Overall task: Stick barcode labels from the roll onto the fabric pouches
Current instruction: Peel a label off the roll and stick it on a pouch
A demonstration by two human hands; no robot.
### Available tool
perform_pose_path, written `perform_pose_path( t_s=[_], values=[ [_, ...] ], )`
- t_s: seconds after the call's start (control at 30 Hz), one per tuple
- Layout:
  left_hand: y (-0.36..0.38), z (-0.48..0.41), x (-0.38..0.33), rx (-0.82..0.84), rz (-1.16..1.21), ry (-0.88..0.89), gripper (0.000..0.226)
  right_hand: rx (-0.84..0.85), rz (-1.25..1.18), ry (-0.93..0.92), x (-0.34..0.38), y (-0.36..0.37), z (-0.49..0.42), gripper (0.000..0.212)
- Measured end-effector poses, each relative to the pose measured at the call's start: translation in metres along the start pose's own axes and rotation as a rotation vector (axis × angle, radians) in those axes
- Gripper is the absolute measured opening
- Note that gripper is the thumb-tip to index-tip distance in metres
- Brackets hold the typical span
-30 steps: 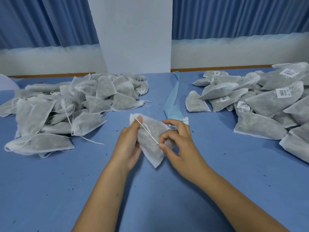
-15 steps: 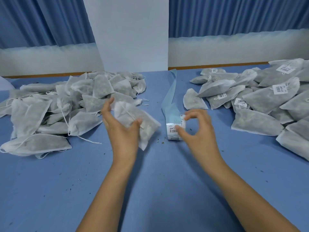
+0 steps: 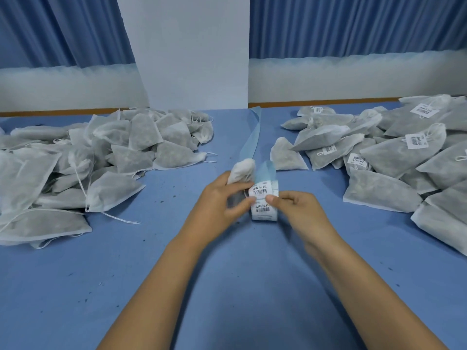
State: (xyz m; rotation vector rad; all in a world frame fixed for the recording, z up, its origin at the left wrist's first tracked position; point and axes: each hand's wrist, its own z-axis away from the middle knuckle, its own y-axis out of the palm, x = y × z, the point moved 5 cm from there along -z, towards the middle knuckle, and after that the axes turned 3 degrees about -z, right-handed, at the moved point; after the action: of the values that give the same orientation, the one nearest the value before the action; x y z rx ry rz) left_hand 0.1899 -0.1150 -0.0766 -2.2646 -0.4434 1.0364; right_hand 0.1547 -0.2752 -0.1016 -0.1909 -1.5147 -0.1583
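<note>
A white fabric drawstring pouch is being gripped in the curled fingers of the left hand, above the middle of the blue counter and just beside the roll of white barcode labels. The roll is being pinched by the right hand, with its pale blue backing strip trailing away. A heap of unlabelled pouches is lying to the left and a heap of labelled pouches to the right.
</note>
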Motion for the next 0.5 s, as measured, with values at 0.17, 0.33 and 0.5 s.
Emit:
perform_pose_path(
  t_s=[0.17, 0.33, 0.5],
  values=[
    [-0.009, 0.003, -0.008, -0.053, -0.011, 0.118, 0.05, 0.004, 0.031, 0.038, 0.0, -0.002, 0.001, 0.026],
    [-0.012, 0.005, -0.011, 0.005, 0.045, 0.1, 0.034, -0.002, 0.0, 0.054, 0.001, 0.001, 0.007, 0.026],
    [-0.013, 0.005, -0.011, 0.025, 0.087, 0.051, 0.03, -0.047, -0.019, 0.053, 0.004, 0.004, 0.012, 0.027]
  ],
)
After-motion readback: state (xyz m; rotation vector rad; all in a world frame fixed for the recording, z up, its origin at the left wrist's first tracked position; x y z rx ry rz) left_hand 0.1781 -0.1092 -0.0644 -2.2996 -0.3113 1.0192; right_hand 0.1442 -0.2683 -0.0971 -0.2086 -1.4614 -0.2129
